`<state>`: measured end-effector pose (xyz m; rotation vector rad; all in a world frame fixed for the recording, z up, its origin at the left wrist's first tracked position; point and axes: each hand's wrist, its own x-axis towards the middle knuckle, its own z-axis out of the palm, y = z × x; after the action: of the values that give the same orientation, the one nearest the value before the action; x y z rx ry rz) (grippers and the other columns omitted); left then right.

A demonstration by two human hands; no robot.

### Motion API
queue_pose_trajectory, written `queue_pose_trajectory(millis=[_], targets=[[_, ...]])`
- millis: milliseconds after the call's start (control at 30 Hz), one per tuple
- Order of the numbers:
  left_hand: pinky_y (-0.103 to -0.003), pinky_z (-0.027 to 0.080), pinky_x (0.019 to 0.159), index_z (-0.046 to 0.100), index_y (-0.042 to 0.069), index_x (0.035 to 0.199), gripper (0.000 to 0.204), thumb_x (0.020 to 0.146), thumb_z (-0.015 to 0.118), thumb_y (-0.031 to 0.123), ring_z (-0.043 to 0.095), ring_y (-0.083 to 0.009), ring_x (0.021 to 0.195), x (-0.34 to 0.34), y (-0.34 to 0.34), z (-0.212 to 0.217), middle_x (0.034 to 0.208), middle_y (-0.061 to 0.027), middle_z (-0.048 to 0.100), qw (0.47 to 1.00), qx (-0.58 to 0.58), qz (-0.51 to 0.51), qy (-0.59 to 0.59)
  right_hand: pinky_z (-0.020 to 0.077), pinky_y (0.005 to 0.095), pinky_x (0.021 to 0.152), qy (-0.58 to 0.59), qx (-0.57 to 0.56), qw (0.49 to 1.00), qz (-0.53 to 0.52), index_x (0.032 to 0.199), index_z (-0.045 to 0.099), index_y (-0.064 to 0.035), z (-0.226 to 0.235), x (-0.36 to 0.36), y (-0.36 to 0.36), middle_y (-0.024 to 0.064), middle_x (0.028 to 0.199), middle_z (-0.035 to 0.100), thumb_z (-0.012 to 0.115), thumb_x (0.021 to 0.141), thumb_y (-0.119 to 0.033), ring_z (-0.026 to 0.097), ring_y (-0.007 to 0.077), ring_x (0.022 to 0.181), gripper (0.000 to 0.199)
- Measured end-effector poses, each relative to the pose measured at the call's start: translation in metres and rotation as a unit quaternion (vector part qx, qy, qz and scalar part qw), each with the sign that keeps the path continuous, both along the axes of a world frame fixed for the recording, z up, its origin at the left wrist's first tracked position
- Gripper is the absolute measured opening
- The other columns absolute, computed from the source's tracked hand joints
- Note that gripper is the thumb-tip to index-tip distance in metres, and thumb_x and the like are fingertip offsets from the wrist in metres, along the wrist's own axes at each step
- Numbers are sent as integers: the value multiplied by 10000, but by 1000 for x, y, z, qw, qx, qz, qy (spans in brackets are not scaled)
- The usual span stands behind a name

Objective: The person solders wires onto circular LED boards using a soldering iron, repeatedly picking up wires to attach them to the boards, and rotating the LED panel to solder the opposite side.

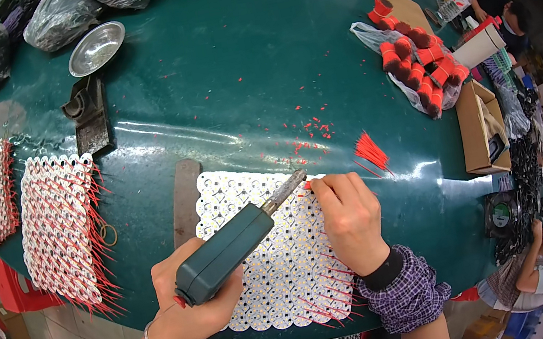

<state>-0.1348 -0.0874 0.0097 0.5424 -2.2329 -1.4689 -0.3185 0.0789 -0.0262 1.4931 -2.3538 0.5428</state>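
Note:
My left hand (196, 295) is wrapped round a dark green soldering gun (228, 251), whose metal tip points up and right to the top right corner of a white panel of small round circuit boards (256, 245). My right hand (349, 217) is closed in a pinch at that corner, beside the tip; a bit of red wire (308, 185) shows at its fingertips. Along the panel's lower right side, several red wires (326, 294) stick out from the boards. A flat brown bar (186, 200) lies against the panel's upper left edge.
A fanned bunch of red wires (371, 152) and scattered red scraps (312, 133) lie beyond the panel. Wired panels (60, 228) stand at left, near a black metal holder (89, 118) and steel bowl (96, 49). Red wire bundles (423, 63) and a cardboard box (482, 129) are at right.

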Motion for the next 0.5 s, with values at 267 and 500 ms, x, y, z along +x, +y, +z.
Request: queue_pose_trajectory(millis=[267,500], targets=[[-258,455,541,675,-4,834,100,768,750,9,583,-105,575,-1,3,0,705,-55,638,1000,9,7,-8,500,347,682,-1,-10,1000,-3,1008,653,34,-2,0,0,107,913,605,644,705,26,570,252,807,303],[-285,455,542,673,-5,850,114,771,749,26,578,-123,572,-4,4,-6,701,-63,618,998,51,-9,-20,499,347,685,3,-14,1000,1,1012,657,40,-3,1,1,114,922,613,653,716,11,571,251,807,298]])
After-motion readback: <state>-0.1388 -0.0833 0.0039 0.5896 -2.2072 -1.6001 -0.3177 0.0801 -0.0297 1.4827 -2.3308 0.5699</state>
